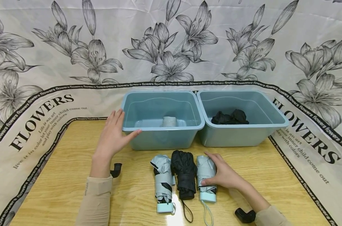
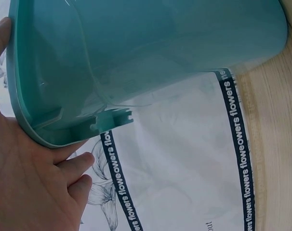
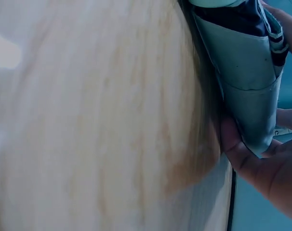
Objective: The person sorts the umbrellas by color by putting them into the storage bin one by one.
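Three folded umbrellas lie side by side on the table: a light blue one (image 1: 163,185) at left, a black one (image 1: 184,174) in the middle and another light blue one (image 1: 207,171) at right. My right hand (image 1: 226,174) holds the right one, thumb across its near side and fingers round its top end; the right wrist view shows its pale wrapped fabric (image 3: 247,62) between thumb and fingers. My left hand (image 1: 110,138) rests at the front left corner of the left blue bin (image 1: 162,138), thumb along the front rim (image 2: 16,96) and fingers extended along the side.
A pale rolled bundle (image 1: 169,121) lies inside the left bin. The right blue bin (image 1: 233,136) beside it contains black bundled fabric (image 1: 230,117). Behind both bins hangs a flower-printed cloth (image 1: 103,62), and its lettered border runs along the wooden table (image 1: 66,175).
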`<act>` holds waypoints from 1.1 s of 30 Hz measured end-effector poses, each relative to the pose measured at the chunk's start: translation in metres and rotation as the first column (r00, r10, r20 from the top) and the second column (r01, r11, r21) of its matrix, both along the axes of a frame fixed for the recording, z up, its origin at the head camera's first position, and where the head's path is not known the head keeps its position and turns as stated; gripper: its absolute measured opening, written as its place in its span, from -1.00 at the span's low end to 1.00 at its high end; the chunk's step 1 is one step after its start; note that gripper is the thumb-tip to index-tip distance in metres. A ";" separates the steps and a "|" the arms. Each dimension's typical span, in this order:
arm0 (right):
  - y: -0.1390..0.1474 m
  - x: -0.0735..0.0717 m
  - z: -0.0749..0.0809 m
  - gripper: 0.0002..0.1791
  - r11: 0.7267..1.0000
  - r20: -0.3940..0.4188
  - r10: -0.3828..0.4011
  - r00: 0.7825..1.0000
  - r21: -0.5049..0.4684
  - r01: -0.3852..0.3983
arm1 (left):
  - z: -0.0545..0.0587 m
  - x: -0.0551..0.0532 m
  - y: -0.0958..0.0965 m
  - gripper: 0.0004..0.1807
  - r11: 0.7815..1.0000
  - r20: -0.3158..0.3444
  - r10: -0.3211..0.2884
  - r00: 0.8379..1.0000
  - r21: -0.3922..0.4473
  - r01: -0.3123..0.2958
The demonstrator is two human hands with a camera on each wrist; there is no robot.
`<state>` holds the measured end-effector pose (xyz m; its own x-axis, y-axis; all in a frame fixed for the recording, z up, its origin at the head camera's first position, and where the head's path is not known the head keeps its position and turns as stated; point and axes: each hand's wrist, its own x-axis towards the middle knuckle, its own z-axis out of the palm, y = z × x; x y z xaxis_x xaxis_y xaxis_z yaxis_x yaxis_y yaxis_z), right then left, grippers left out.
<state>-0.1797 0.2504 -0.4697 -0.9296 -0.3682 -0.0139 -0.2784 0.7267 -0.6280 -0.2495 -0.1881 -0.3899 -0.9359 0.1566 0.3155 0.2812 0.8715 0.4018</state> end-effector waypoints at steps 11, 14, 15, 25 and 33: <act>0.000 0.004 -0.002 0.21 0.989 -0.029 -0.020 0.999 -0.144 0.016 | -0.001 0.000 -0.001 0.25 1.000 0.000 0.003 1.000 0.001 -0.003; 0.001 0.005 -0.002 0.16 0.983 -0.025 -0.006 1.000 -0.183 0.002 | -0.001 0.000 0.000 0.25 1.000 0.003 0.003 1.000 -0.001 -0.003; 0.002 0.005 -0.002 0.15 0.981 -0.029 -0.001 1.000 -0.196 -0.004 | -0.001 0.000 0.000 0.25 1.000 0.005 0.002 1.000 0.000 -0.002; 0.009 0.004 0.002 0.06 0.935 -0.049 0.013 0.999 -0.352 -0.029 | -0.002 0.000 0.001 0.25 1.000 0.000 -0.007 1.000 0.002 0.007; 0.011 0.006 0.030 0.04 0.882 -0.078 -0.018 0.997 -0.470 -0.021 | -0.002 0.000 0.000 0.24 1.000 -0.011 -0.008 1.000 0.008 0.008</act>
<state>-0.1733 0.2612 -0.4395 -0.9201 -0.3148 0.2331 -0.3410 0.3508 -0.8722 -0.2494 -0.1881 -0.3918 -0.9312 0.1617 0.3267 0.2926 0.8660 0.4055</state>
